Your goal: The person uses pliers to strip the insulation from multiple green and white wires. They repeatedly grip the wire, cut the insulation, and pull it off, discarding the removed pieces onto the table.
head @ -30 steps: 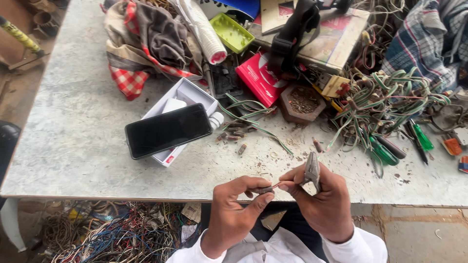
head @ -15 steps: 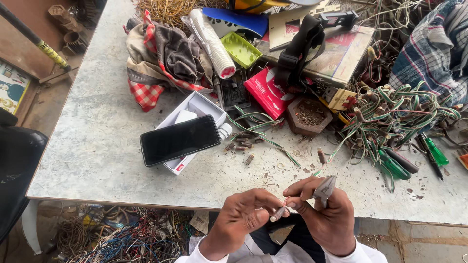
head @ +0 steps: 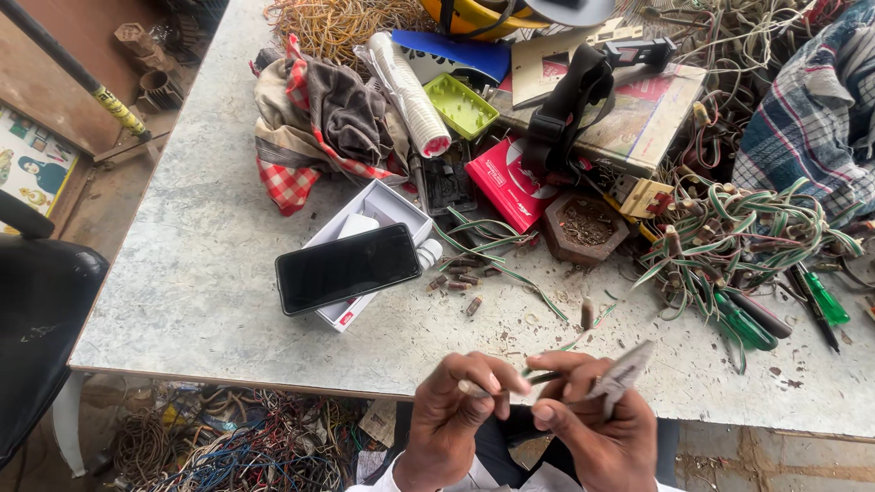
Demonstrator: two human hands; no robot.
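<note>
The worktop is a grey speckled stone table (head: 182, 273), cluttered along its far half and standing over a tangle of loose coloured wires (head: 228, 446) on the floor. My left hand (head: 456, 405) is at the near edge of the table, fingers pinched together on the end of a thin green wire (head: 545, 375). My right hand (head: 597, 419) is just beside it, fingers closed around a small grey cutting tool (head: 622, 374) whose tip points up and to the right; the wire runs between the two hands. Whether the tool's blade touches the wire I cannot tell. Beyond my hands, a black phone (head: 348, 267) lies screen up on an open white box (head: 378, 228). Short brown wire offcuts (head: 458, 282) are scattered to the right of the box. Further right, a hexagonal brown dish (head: 585, 226) sits beside a red box (head: 507, 182). A bundle of green-and-white wires (head: 747, 237) lies at the right side, with green-handled screwdrivers (head: 743, 321) near it. A checked cloth (head: 310, 128) is heaped at the far left of the clutter.
</note>
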